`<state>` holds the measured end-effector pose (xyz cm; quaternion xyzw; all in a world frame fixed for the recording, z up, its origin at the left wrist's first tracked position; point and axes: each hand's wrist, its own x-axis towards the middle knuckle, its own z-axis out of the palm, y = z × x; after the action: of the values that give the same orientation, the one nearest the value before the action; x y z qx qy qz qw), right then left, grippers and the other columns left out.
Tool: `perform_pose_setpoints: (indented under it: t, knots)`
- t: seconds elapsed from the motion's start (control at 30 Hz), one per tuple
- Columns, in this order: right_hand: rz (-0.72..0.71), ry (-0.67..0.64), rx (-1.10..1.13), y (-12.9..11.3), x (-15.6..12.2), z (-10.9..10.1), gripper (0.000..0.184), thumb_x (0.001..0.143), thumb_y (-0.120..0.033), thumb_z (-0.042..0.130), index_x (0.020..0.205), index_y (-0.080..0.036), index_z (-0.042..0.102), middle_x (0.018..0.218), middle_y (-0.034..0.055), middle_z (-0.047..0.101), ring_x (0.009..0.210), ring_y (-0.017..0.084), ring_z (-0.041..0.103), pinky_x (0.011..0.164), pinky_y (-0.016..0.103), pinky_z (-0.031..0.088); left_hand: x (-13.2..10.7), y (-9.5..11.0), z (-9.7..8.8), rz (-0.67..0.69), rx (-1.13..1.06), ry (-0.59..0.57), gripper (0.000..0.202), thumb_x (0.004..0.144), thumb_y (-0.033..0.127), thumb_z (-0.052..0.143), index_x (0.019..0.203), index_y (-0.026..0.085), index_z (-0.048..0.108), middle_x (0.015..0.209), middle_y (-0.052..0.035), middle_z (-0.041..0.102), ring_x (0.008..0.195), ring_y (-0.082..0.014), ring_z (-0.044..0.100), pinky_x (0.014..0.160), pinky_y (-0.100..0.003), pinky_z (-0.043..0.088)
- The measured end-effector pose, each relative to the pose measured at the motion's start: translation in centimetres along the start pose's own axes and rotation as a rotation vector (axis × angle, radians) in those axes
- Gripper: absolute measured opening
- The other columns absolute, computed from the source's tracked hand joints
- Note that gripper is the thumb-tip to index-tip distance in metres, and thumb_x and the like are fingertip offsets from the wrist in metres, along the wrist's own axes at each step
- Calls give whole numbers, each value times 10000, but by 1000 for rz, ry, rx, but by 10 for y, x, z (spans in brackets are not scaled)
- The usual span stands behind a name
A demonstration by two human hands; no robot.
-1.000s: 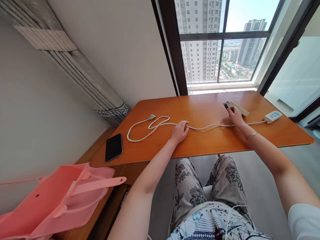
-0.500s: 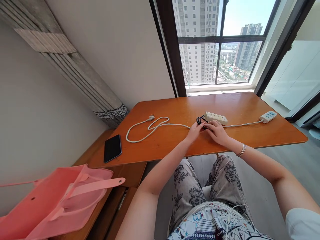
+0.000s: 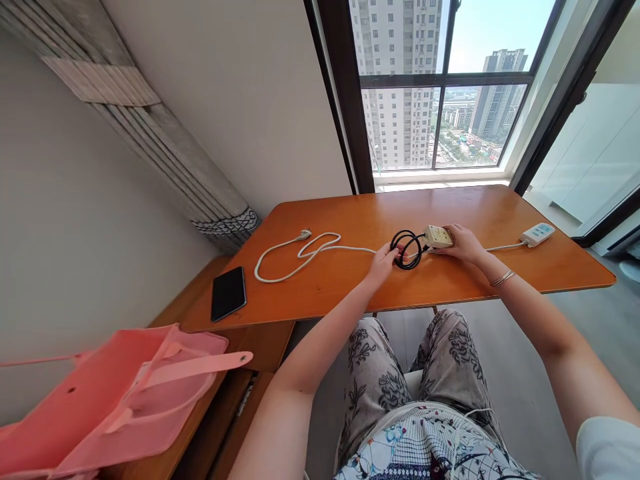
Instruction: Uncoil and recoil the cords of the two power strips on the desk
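Observation:
My left hand [image 3: 383, 263] is closed on the left side of a coiled black cable [image 3: 407, 267], whose loops hang just over the table. The cable runs to a cream power strip [image 3: 436, 237]. Around the right end of that strip my right hand [image 3: 464, 244] is closed, covering part of it. Behind and under the hands passes a white cord [image 3: 353, 249]. On the left it ends in a plug [image 3: 304, 235]; on the right it meets a small white socket block [image 3: 537, 233].
A black phone [image 3: 229, 293] lies at the left of the brown table [image 3: 320, 293]. Lower left, an open pink bag [image 3: 125, 393] rests on a wooden surface. Beyond the table's far edge is a window [image 3: 445, 120]; a gathered curtain [image 3: 165, 140] hangs at the left.
My right hand has moved right, from the black coil to the power strip's right end. The coil has opened into wider loops, still in my left hand. The strip has turned slightly.

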<state>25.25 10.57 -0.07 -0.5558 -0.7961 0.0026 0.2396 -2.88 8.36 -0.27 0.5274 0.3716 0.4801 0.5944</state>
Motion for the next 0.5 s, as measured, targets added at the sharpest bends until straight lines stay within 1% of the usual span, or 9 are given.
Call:
perform_pose_setpoints:
  t: [0.1,0.17,0.23,0.3,0.4,0.47,0.5]
  knots:
    - [-23,127,-35,-3,-14,-8,642,764,-554,753,1267,-181,611,1191,157,675,1071,341,636,936,465,495,4,13,-14,13,-112,168,73,839,227,580,860,170,619,808,-41,734,772,-186,735,769,-315,572]
    - [-45,196,-84,-5,-23,-15,593,798,-552,722,1259,-194,618,1190,156,671,1084,348,619,952,479,471,6,23,-24,28,-204,274,61,852,218,576,849,170,614,796,-46,734,798,-185,743,788,-314,578]
    - [-65,244,-139,-7,-32,-22,555,833,-558,682,1254,-201,625,1191,158,665,1098,356,602,963,490,445,7,31,-33,43,-296,343,49,850,192,574,843,167,615,800,-57,738,834,-186,747,808,-316,582]
    - [-75,264,-189,-9,-39,-27,541,860,-566,646,1254,-195,629,1189,166,658,1100,362,590,965,495,426,7,39,-40,60,-355,369,72,827,143,564,855,163,627,847,-72,752,869,-186,748,813,-312,583]
    - [-75,271,-231,-12,-47,-30,534,890,-580,597,1260,-196,629,1187,170,649,1088,361,579,957,490,410,4,45,-49,85,-383,382,213,751,51,536,891,167,646,969,-73,770,917,-165,736,814,-278,572]
    - [-71,273,-236,-13,-51,-29,537,900,-590,575,1267,-202,626,1182,170,646,1082,360,575,950,485,406,3,47,-55,82,-382,382,270,709,30,514,895,175,646,1043,-62,768,939,-143,721,822,-251,558]
    - [-68,273,-234,-12,-53,-28,544,901,-596,569,1274,-204,623,1181,170,645,1080,361,573,945,484,405,2,47,-58,67,-372,375,267,703,38,505,886,177,641,1061,-59,766,923,-132,713,816,-241,554]
